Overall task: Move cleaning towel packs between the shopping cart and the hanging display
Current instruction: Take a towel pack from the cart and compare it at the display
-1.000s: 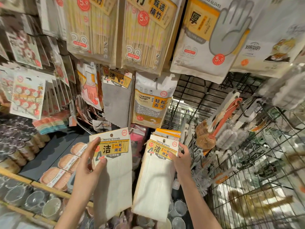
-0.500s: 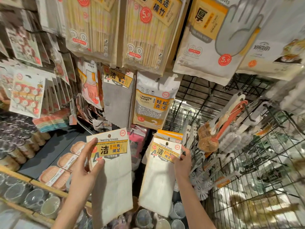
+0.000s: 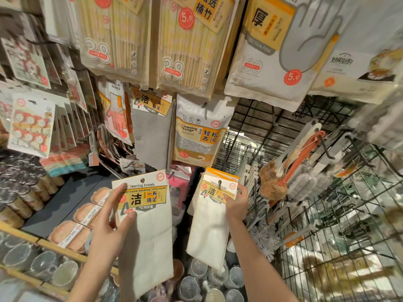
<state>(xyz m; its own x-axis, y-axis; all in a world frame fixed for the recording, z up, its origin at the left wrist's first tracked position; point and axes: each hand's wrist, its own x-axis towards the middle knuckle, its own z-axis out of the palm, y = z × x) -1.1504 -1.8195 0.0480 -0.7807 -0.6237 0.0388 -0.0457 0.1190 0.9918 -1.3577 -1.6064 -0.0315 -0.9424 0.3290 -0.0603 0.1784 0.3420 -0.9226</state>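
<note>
Left hand (image 3: 111, 223) pinches a white cloth cleaning-towel pack with a yellow-and-white card header (image 3: 145, 225) at the header's left edge, thumb across the front, fingers curled behind; the pack hangs free below the grip, clear of any hook. Right hand (image 3: 236, 203) closes on the right edge of the header of a second white towel pack (image 3: 210, 223), thumb on the front. This pack's header sits on a dark metal display hook (image 3: 220, 184), in front of further identical packs. Above and between the hands hangs a grey towel pack (image 3: 152, 131); right of the right hand, orange-handled brushes (image 3: 290, 166) hang on a black wire grid (image 3: 349, 214).
</note>
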